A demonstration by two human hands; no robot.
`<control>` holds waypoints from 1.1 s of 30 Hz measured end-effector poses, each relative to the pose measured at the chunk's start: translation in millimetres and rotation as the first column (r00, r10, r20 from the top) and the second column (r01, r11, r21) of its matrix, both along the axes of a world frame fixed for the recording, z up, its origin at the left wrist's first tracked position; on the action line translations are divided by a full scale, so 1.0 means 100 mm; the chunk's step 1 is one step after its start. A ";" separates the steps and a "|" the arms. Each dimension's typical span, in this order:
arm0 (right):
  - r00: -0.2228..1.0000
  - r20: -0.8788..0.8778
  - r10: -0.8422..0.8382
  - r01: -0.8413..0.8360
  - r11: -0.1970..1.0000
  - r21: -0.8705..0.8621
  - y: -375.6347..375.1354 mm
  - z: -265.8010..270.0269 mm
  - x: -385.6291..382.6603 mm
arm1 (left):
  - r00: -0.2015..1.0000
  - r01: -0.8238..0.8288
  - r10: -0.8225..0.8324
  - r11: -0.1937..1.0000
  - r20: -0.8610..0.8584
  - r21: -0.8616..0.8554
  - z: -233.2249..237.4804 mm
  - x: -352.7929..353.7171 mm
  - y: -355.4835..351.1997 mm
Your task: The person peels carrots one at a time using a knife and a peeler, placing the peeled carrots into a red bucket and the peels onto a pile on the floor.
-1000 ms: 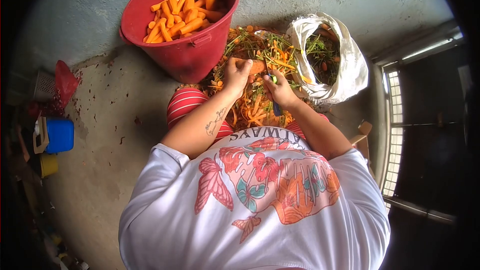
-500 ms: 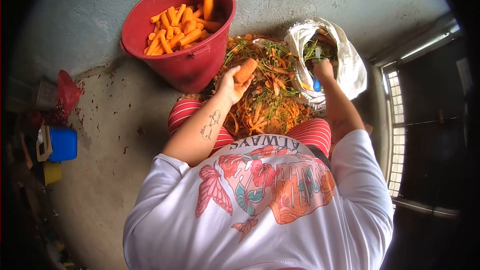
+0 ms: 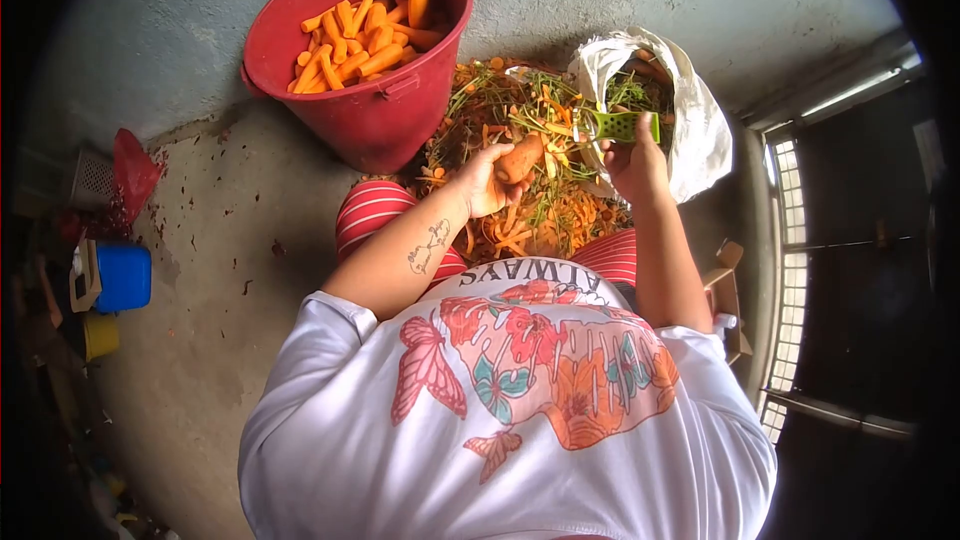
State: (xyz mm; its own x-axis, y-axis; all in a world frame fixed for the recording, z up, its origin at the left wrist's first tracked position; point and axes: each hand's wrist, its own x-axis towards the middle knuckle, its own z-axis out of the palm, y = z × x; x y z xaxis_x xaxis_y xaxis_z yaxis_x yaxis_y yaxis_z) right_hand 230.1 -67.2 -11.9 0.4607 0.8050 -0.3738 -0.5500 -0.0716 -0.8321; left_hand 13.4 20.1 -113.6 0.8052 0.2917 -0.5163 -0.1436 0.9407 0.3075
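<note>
Up-left of the left hand (image 3: 485,182) and its grip: red bucket (image 3: 372,105) heaped with peeled carrots (image 3: 350,45). Just beyond the right hand (image 3: 636,166): open white sack (image 3: 700,135). Beneath both: pile of peelings (image 3: 535,215). Holds a carrot (image 3: 522,158) in the left grip, closed round it; clasps a green peeler (image 3: 622,125) in the right grip, near the carrot.
</note>
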 end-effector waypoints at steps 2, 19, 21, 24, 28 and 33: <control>0.982 -0.142 0.123 -0.118 0.992 0.044 -0.08 0.05 -0.19 | 0.999 0.027 -0.027 1.000 -0.043 -0.003 0.03 -0.02 -0.08; 0.950 0.208 0.234 -0.220 0.971 -0.090 -0.21 -0.14 -0.76 | 0.999 0.019 -0.019 1.000 -0.039 0.011 0.24 -0.19 -0.46; 0.936 0.240 0.259 -0.249 0.966 -0.071 -0.24 -0.06 -0.81 | 0.999 0.015 -0.014 1.000 -0.036 0.003 0.25 -0.18 -0.46; 0.908 0.307 0.286 -0.275 0.958 -0.080 -0.25 -0.01 -0.84 | 1.000 0.011 -0.010 0.999 -0.012 0.050 0.25 -0.18 -0.47; 0.932 0.271 0.241 -0.229 0.970 -0.077 -0.25 0.00 -0.82 | 0.995 -0.018 0.021 0.999 -0.096 0.031 0.29 -0.15 -0.49; 0.961 0.186 0.205 -0.176 0.972 -0.157 -0.21 -0.22 -0.56 | 0.996 -0.006 0.008 1.000 -0.085 0.016 0.36 -0.16 -0.57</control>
